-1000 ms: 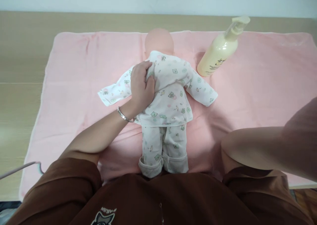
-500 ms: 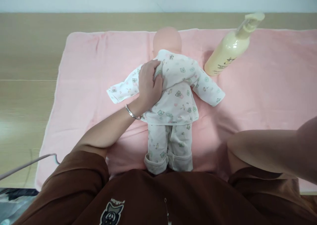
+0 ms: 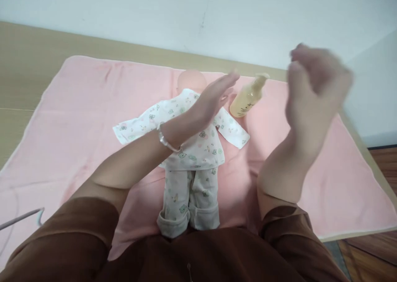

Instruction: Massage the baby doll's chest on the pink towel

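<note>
A baby doll (image 3: 194, 149) in a white printed top and trousers lies on a pink blanket, its head away from me and its arms spread. My left hand (image 3: 214, 96) is raised over the doll's upper body, fingers stretched out and nothing in it. Its wrist wears a bracelet (image 3: 166, 139). My right hand (image 3: 318, 87) is up in the air at the right, apart from doll and bottle. Its fingers look bent, but motion smears them, and I see no object in it. A pale yellow pump bottle (image 3: 246, 100) stands beside the doll's right-side sleeve.
The pink blanket (image 3: 68, 104) covers much of the wooden table (image 3: 18, 38). A white wall (image 3: 124, 17) rises behind it. At the lower left a thin cable-like strand (image 3: 21, 219) crosses the blanket. Wooden floor (image 3: 372, 253) shows past the table's right edge.
My left hand has lifted off the doll's upper body, moved right and straightened its fingers. My right hand has come into view, raised. The camera view has tilted up and turned right.
</note>
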Demonstrator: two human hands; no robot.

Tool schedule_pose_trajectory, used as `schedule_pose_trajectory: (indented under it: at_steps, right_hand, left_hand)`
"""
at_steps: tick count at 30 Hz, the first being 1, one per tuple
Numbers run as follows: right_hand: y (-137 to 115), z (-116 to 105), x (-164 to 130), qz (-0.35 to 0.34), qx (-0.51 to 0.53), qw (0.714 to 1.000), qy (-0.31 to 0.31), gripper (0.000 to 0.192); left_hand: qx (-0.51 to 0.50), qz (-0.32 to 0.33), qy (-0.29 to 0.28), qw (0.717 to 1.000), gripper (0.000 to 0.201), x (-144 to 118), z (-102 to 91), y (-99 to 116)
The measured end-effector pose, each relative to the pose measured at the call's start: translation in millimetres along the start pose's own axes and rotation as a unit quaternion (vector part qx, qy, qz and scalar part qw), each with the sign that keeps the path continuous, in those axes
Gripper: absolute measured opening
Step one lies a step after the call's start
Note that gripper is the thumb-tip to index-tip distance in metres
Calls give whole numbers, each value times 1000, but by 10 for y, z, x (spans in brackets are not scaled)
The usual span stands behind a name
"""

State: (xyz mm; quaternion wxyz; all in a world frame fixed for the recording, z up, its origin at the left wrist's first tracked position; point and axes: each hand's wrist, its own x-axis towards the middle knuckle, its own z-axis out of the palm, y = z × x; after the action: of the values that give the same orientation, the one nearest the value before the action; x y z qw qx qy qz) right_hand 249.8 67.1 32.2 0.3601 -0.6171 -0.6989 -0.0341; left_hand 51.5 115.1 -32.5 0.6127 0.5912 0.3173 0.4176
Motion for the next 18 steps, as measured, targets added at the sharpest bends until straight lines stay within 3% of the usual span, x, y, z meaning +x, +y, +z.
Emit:
schedule_pose_trajectory:
  at_steps: [2,5,7,12,18]
  right_hand:
    - [-16,195,-9,36,13,999,15,43]
    - [-27,434,13,65,-59,994,-59,56]
    - [-24,529,31,73,-83,989,-102,59]
    - [-20,681,34,75,-120,981,-134,58]
    - [-80,762,28,55,-209,970,-108,42]
  left_hand:
    - [-72,-82,-10,994,74,283,139,116]
    - [-61,-100,-10,993,96,628,227,102]
    - [-105,-110,-1,988,98,744,251,14]
    - [-244,-155,20,957,90,719,324,-71]
    - [-287,-182,18,940,97,627,331,6]
